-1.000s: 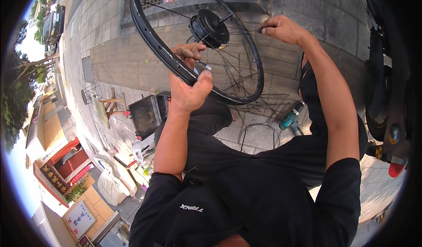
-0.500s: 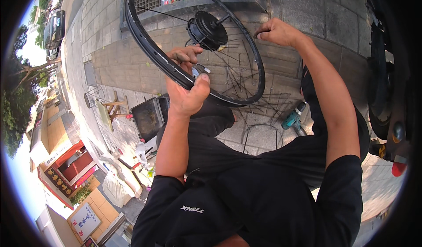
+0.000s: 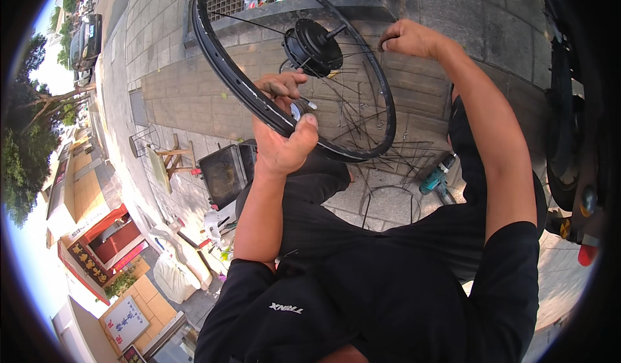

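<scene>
- While your left hand point(image 3: 283, 144) clamps fingers around the black wheel rim point(image 3: 228, 72), your right hand point(image 3: 409, 38) pinches its far edge, holding it above your lap.
- Loose spokes point(image 3: 362, 107) near the hub motor point(image 3: 314, 46) could snag or bend if it twists.
</scene>
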The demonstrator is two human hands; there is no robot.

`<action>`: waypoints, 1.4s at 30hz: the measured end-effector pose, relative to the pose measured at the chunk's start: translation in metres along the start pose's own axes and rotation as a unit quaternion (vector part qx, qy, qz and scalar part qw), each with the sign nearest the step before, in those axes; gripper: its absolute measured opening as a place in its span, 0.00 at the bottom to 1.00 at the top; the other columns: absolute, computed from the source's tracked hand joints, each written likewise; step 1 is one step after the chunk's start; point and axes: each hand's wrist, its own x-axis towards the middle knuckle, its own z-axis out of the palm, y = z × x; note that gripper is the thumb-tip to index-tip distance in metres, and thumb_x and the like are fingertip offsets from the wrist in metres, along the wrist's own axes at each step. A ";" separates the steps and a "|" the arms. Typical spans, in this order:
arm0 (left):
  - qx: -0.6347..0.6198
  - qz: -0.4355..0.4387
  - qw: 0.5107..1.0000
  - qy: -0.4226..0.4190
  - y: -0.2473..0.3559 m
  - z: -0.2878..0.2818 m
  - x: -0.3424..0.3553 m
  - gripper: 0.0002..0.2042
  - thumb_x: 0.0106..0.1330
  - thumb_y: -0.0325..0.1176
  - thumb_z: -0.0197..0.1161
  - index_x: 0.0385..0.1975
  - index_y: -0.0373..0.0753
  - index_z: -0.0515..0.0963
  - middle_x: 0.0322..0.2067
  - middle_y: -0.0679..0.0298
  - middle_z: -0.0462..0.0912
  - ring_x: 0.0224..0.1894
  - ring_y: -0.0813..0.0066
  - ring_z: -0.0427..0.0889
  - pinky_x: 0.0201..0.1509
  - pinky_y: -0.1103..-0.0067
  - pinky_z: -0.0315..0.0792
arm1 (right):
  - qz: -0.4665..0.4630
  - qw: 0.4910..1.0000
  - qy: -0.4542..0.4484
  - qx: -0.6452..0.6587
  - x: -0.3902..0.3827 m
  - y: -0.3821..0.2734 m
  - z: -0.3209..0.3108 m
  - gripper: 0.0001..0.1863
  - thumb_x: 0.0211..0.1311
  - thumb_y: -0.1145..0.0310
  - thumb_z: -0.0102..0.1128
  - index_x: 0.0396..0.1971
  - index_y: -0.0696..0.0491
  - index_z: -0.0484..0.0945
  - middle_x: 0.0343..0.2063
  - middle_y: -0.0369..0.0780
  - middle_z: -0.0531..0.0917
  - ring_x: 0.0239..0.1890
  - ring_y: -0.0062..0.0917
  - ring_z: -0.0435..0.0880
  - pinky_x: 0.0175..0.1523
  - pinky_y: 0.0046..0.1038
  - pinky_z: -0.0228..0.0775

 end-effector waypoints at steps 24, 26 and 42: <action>0.006 0.000 1.000 0.004 0.001 0.000 0.000 0.28 0.55 0.29 0.68 0.53 0.38 0.60 0.46 0.59 0.64 0.52 0.66 0.69 0.76 0.53 0.60 | 0.023 0.999 -0.031 -0.005 0.010 0.006 0.011 0.20 0.67 0.61 0.63 0.54 0.53 0.88 0.53 0.46 0.89 0.57 0.40 0.86 0.62 0.37 0.75; 0.009 -0.005 1.000 0.004 0.002 0.001 0.000 0.27 0.55 0.28 0.67 0.53 0.38 0.60 0.46 0.59 0.64 0.52 0.66 0.69 0.76 0.53 0.60 | 0.027 0.999 -0.021 -0.009 0.011 0.007 0.010 0.20 0.67 0.61 0.63 0.54 0.53 0.88 0.52 0.47 0.89 0.55 0.39 0.86 0.61 0.37 0.75; 0.004 0.001 1.000 0.003 0.000 0.002 0.000 0.27 0.55 0.27 0.66 0.53 0.39 0.60 0.46 0.59 0.65 0.54 0.64 0.70 0.77 0.51 0.59 | 0.010 0.999 -0.020 -0.045 0.019 0.005 0.002 0.21 0.63 0.61 0.63 0.54 0.53 0.88 0.49 0.46 0.90 0.49 0.39 0.87 0.55 0.39 0.78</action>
